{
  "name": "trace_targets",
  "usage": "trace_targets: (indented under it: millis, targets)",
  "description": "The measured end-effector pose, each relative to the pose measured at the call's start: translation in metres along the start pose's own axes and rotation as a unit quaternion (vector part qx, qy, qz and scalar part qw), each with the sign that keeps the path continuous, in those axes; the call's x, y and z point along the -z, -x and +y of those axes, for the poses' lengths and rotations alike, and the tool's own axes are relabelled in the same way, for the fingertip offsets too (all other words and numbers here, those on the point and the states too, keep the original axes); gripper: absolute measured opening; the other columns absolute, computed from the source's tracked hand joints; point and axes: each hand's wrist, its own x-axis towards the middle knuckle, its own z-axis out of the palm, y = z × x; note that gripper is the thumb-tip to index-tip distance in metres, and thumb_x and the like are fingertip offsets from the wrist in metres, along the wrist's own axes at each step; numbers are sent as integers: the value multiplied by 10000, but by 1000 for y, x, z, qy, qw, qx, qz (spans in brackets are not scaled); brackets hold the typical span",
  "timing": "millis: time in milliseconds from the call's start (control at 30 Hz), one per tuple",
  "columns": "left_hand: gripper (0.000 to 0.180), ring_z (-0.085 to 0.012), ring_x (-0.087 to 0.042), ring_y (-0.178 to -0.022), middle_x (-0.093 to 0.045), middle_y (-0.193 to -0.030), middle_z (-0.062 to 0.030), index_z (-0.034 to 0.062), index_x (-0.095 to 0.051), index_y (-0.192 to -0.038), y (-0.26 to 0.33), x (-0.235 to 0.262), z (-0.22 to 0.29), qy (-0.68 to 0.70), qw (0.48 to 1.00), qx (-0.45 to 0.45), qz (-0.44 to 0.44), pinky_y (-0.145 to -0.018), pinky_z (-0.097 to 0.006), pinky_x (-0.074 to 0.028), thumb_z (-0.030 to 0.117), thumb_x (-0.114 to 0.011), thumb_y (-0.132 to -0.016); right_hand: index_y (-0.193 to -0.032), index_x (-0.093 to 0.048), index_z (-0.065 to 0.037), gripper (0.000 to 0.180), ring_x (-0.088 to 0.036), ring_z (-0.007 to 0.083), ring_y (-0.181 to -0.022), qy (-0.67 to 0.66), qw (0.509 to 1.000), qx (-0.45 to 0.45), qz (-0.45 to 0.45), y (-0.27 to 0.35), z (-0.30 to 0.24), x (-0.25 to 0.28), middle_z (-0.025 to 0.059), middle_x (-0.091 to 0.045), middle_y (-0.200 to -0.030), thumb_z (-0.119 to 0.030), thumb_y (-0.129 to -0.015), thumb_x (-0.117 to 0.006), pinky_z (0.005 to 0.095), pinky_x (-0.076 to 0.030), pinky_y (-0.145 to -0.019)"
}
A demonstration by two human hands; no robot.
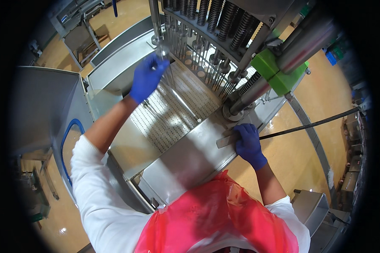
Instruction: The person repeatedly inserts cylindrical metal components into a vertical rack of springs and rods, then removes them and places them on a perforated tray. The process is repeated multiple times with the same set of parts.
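My left hand (150, 78), in a blue glove, is raised beside the needle head (211, 25) of a steel machine. Its fingers are closed on a blurred metal piece with thin needles (164, 55). My right hand (250, 143), also gloved in blue, curls round one end of a flat grey metal bar (227, 141) at the near right edge of the steel deck (190, 152). Below my left hand, a slim metal rod (183, 104) and several thin needles (155, 111) show over the perforated conveyor bed (150, 130).
Springs and hanging needles fill the machine's far side. A thick steel column (249, 95) with a green clamp (278, 69) rises at the right. A black hose (312, 125) runs rightward from near my right hand. On the left stands a steel panel (50, 97) with a blue hose (63, 143).
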Motion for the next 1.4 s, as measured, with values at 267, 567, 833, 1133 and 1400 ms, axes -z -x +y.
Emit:
trace_targets:
  millis: [267, 567, 833, 1133, 1400]
  targets:
    - [149, -53, -549, -736, -656, -833, 31, 39, -686, -952, -98, -59, -82, 123, 979, 32, 161, -690, -233, -450, 148, -777, -910, -1066, -664, -72, 429, -578, 397, -1031, -32, 999, -8, 12, 0, 4, -5, 157, -640, -1038, -18, -657, -547, 479, -463, -950]
    - [269, -103, -533, -704, -627, -762, -28, 20, -663, -912, -91, -84, -86, 50, 982, -11, 180, -660, -306, -471, 233, -815, -849, -1063, -663, -75, 445, -578, 397, -1041, -27, 999, -26, -3, 0, 6, -7, 152, -638, -1040, -16, -634, -558, 476, -467, -952]
    - [281, -147, -603, -729, -675, -814, -86, 13, -665, -949, -90, -86, -72, -1, 983, -88, 161, -691, -332, -509, 232, -811, -851, -1064, -660, -73, 445, -577, 395, -1039, -25, 999, -33, -5, 0, 5, -7, 149, -639, -1033, -14, -634, -561, 473, -467, -949]
    - [265, -131, -630, -747, -705, -842, -45, 38, -703, -1044, -95, -74, -57, 30, 996, 25, 78, -729, -298, -519, 227, -785, -877, -1067, -657, -69, 449, -579, 399, -1042, -23, 999, -33, 9, 1, 5, -8, 155, -641, -1034, -17, -633, -557, 477, -466, -951]
    - [292, -151, -674, -848, -736, -934, -91, 30, -714, -1105, -106, -74, -67, 52, 995, 50, 71, -779, -307, -531, 149, -747, -841, -1054, -655, -76, 423, -575, 400, -1055, -16, 999, -46, 5, -1, 2, -8, 158, -636, -1041, -18, -645, -560, 480, -458, -960]
